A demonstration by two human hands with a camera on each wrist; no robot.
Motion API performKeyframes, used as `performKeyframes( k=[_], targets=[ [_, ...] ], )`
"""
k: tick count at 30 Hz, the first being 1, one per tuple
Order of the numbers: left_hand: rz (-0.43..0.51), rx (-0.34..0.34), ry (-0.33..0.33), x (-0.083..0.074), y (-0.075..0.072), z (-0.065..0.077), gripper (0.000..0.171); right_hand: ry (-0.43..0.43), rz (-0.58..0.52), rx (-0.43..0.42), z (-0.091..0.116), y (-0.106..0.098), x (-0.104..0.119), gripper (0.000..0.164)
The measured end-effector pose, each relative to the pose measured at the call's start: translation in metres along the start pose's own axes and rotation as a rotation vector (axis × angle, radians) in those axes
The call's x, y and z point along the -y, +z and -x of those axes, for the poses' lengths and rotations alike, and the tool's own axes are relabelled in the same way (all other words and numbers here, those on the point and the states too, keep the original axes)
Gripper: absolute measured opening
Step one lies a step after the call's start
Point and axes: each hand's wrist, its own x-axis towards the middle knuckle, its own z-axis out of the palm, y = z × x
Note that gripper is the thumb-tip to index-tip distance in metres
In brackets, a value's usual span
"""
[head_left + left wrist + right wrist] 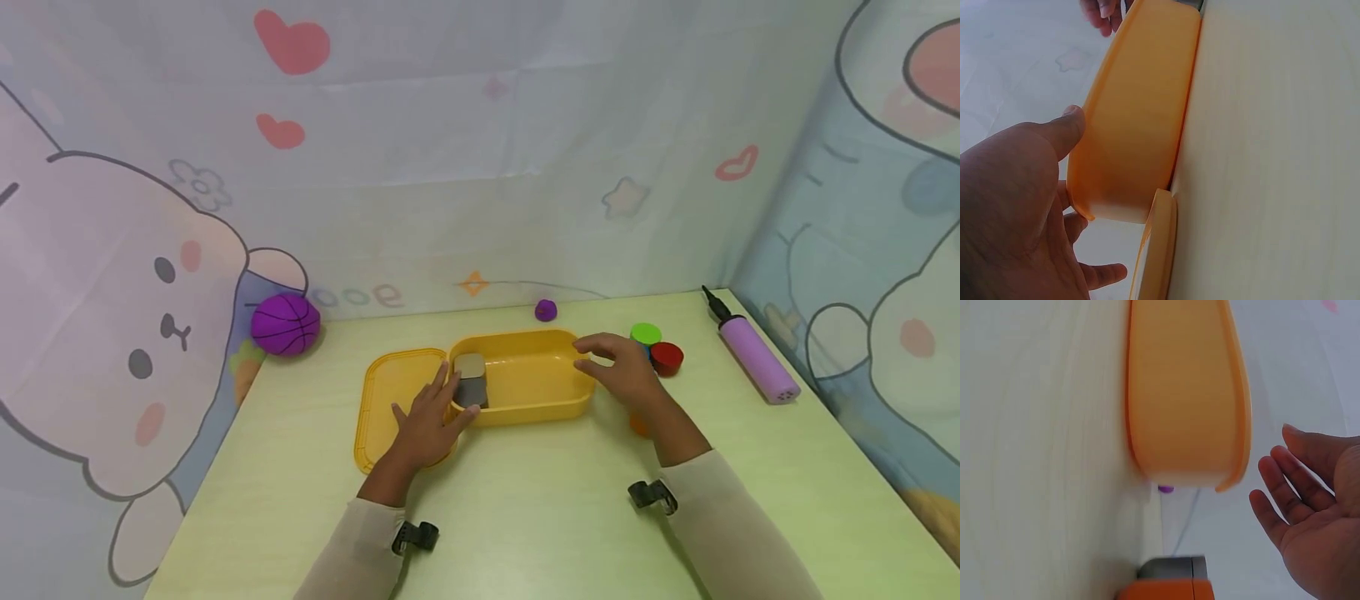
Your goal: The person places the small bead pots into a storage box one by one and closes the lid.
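Observation:
A yellow oblong container [536,408] stands on the table, with a beige piece [470,365] and a dark grey piece [472,392] inside its left end. My left hand [429,423] rests at that end with fingers spread, the thumb [1071,128] touching the rim in the left wrist view. Under and beside this hand lies a flat yellow lid [378,412]. Past the container's right end hovers my right hand [621,369], fingers loosely bent, nothing held. The right wrist view shows this hand [1319,512] apart from the container's wall [1185,394].
Right of the container are green [646,333], red [667,358] and orange [640,425] round pieces, and a blue one partly hidden. A purple hand pump [757,358] lies far right. Behind stands a small purple object [546,310]; a purple ball [286,325] sits back left.

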Motion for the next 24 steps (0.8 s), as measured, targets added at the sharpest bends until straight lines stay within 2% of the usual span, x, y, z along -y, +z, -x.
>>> performKeyframes(
  k=[5,12,17,24],
  targets=[
    [-0.005,-0.002,0.002,0.001,0.002,-0.001,0.08,0.096,-0.008,-0.036,0.01,-0.02,-0.007,0.029],
    [0.012,-0.001,0.005,-0.001,0.001,-0.002,0.08,0.068,0.019,-0.065,0.025,-0.044,-0.028,0.028],
    [0.002,-0.005,-0.003,0.0,0.001,-0.001,0.081,0.129,0.058,-0.103,0.035,-0.055,-0.042,0.031],
    [0.015,-0.002,0.001,0.0,0.002,0.0,0.081,0.17,0.079,-0.138,0.044,-0.062,-0.06,0.033]
  ],
)
